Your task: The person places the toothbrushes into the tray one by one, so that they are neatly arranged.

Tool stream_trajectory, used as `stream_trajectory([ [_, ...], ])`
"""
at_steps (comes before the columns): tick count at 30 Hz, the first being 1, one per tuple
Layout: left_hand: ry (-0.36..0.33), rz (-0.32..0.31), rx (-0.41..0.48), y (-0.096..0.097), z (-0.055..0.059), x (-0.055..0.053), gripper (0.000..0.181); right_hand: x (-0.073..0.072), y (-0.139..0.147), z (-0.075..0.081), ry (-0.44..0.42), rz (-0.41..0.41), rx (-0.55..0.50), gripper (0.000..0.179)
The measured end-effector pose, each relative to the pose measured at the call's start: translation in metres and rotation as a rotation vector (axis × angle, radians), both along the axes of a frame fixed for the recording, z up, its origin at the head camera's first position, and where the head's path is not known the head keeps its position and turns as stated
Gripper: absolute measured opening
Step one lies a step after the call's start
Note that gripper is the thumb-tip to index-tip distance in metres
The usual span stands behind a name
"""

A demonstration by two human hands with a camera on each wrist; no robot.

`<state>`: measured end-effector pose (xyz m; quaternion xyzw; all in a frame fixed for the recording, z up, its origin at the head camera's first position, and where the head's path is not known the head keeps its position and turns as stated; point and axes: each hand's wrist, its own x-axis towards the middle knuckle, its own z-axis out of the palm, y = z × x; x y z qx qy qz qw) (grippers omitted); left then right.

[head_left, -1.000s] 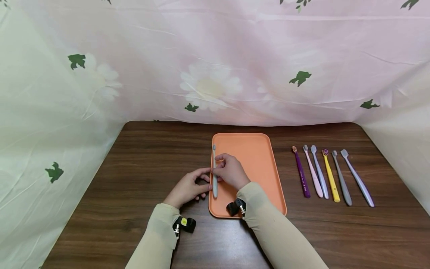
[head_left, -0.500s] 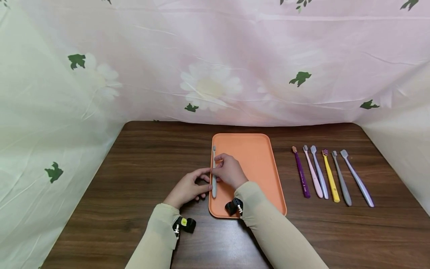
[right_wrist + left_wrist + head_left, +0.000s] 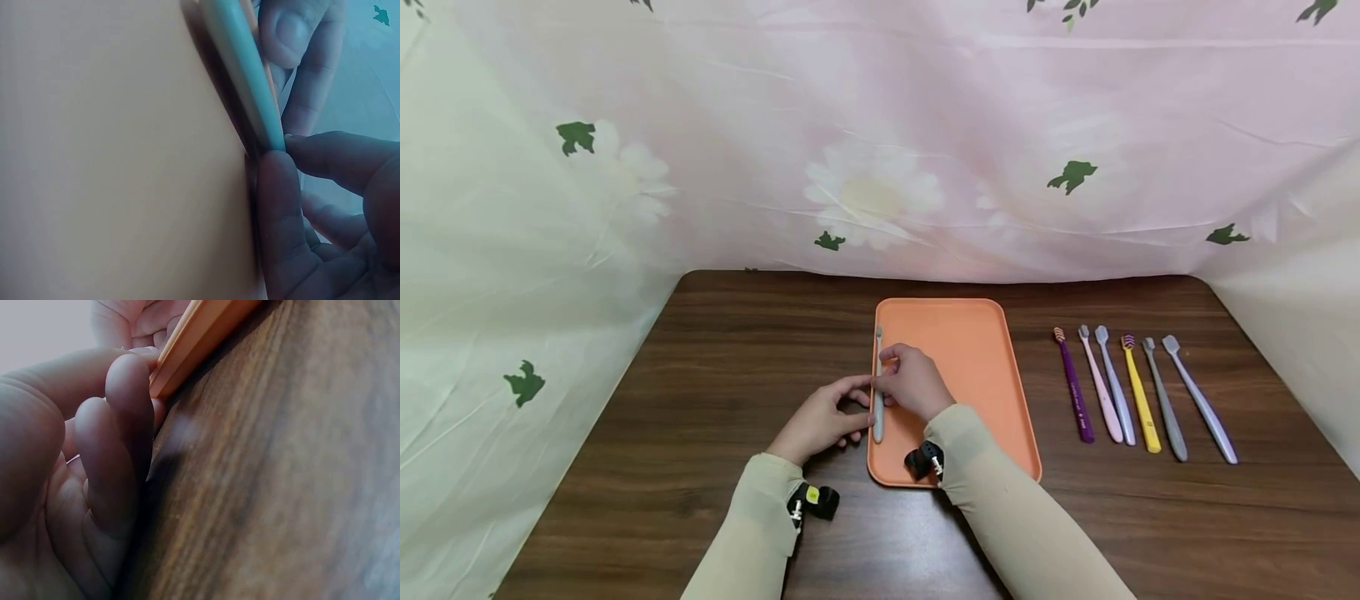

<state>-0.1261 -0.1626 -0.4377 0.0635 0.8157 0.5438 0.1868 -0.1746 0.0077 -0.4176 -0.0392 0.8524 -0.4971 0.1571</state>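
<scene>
An orange tray (image 3: 958, 333) lies on the dark wooden table. A pale grey-blue toothbrush (image 3: 878, 423) lies lengthwise along its left rim, head toward the back. My right hand (image 3: 917, 385) reaches over the tray and pinches the toothbrush near mid-length between thumb and forefinger. In the right wrist view the handle (image 3: 247, 75) slants up from those fingertips, close along the rim. My left hand (image 3: 822, 421) grips the tray's left edge from outside. Its thumb (image 3: 290, 34) is right beside the handle, and its other fingers curl against the orange side wall (image 3: 187, 353).
Right of the tray, several toothbrushes lie in a row, heads toward the back: purple (image 3: 1074, 387), pink (image 3: 1101, 387), light blue (image 3: 1117, 392), yellow (image 3: 1141, 400), grey (image 3: 1167, 404) and lavender (image 3: 1202, 402). A floral cloth (image 3: 880, 142) hangs behind the table.
The toothbrush has shifted very slightly left against the tray's rim, with my right hand moving along. My left hand stays at the tray's edge.
</scene>
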Motion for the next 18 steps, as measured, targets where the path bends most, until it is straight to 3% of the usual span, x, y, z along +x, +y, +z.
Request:
stream_trajectory([
  [16, 0.018, 0.002, 0.012, 0.0011, 0.0007, 0.0006, 0.055, 0.0000, 0.0043, -0.0012, -0.006, 0.030, 0.007, 0.038],
  [18, 0.020, -0.002, 0.015, 0.0026, 0.0082, 0.0035, 0.056, 0.0001, 0.0046, -0.0006, -0.010, 0.029, 0.005, 0.037],
])
